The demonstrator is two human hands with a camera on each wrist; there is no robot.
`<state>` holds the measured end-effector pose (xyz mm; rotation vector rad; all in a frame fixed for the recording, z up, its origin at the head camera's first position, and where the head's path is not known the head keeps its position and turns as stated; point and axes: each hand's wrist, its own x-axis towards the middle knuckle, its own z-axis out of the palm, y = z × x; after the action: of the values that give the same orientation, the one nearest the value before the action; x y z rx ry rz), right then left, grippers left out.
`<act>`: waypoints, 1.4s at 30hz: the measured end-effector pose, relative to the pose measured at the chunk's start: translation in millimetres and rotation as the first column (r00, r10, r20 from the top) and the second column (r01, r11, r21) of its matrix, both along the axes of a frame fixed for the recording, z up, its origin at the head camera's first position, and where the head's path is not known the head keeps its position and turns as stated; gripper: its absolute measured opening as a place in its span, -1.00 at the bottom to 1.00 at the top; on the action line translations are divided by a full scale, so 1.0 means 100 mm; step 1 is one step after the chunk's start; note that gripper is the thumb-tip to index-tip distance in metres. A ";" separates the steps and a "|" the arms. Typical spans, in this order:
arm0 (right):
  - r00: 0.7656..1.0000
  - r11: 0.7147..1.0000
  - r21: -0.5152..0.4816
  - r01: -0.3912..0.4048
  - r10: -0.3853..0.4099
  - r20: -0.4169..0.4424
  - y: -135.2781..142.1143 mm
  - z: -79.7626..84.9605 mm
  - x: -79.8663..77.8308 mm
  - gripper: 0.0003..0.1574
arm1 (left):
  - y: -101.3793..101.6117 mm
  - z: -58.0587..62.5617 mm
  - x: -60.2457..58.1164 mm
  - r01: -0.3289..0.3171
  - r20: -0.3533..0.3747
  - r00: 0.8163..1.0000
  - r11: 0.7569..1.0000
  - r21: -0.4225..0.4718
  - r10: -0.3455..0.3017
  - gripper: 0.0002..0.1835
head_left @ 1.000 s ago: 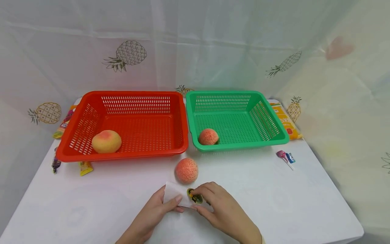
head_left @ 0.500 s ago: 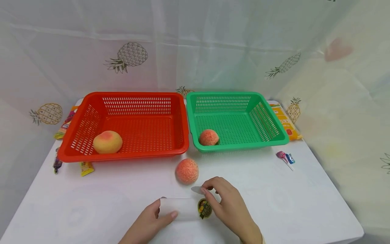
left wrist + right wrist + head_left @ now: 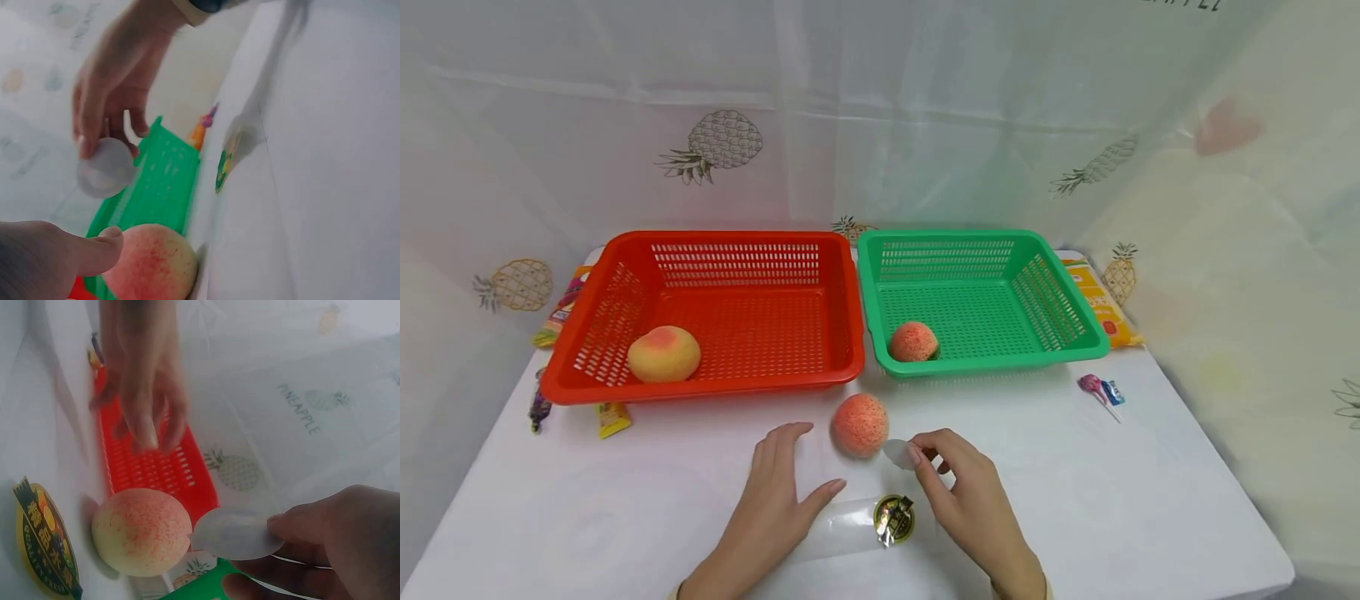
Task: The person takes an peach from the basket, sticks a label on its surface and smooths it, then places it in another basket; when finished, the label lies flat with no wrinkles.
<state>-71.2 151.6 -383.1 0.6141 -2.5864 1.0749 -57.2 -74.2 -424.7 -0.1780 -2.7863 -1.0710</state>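
My right hand (image 3: 968, 500) pinches the edge of a round, pale sticker (image 3: 898, 454) between thumb and fingers; its whitish side faces the head camera. Just left of that sticker a pink, speckled peach (image 3: 860, 426) sits on the table. My left hand (image 3: 769, 492) hovers left of the peach with fingers spread, holding nothing and apart from the fruit. Below the peach lies a clear strip (image 3: 842, 527) bearing another round sticker (image 3: 893, 520), black and gold. In the right wrist view this printed sticker (image 3: 47, 537) shows fruit pictures and lettering.
A red basket (image 3: 700, 393) with a yellowish peach (image 3: 664, 354) stands at back left. Beside it is a green basket (image 3: 992, 363) holding a pink peach (image 3: 913, 342). A lollipop (image 3: 1097, 392), a yellow wrapper (image 3: 613, 419) and an orange packet (image 3: 1105, 304) lie around them.
The right hand has peeled a sticker off the strip and moved it up beside the peach. The left hand has let go of the strip, now flat on the table, and moved up toward the peach.
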 end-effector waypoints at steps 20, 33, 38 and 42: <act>0.973 0.996 -0.089 -0.028 0.006 -0.232 0.03 0.11 -0.11 -0.66 | 0.28 0.09 -0.42 0.204 0.041 0.972 0.914 0.351 -0.232 -0.41; 0.828 0.979 0.024 -0.202 0.184 -0.529 -0.19 0.29 -0.05 -0.68 | 0.29 0.39 -0.22 0.213 0.108 0.941 0.808 0.549 -0.322 -0.40; 0.819 0.973 0.041 -0.225 0.212 -0.533 -0.21 0.29 -0.03 -0.68 | 0.32 0.39 -0.22 0.200 0.110 0.943 0.796 0.572 -0.315 -0.41; 0.811 0.974 0.054 -0.222 0.215 -0.544 -0.24 0.31 -0.02 -0.68 | 0.32 0.40 -0.23 0.184 0.121 0.945 0.800 0.571 -0.304 -0.43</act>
<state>-72.8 128.0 -352.5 1.0642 -2.0391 0.8160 -80.0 -42.2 -385.1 -0.3820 -2.5162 -2.0213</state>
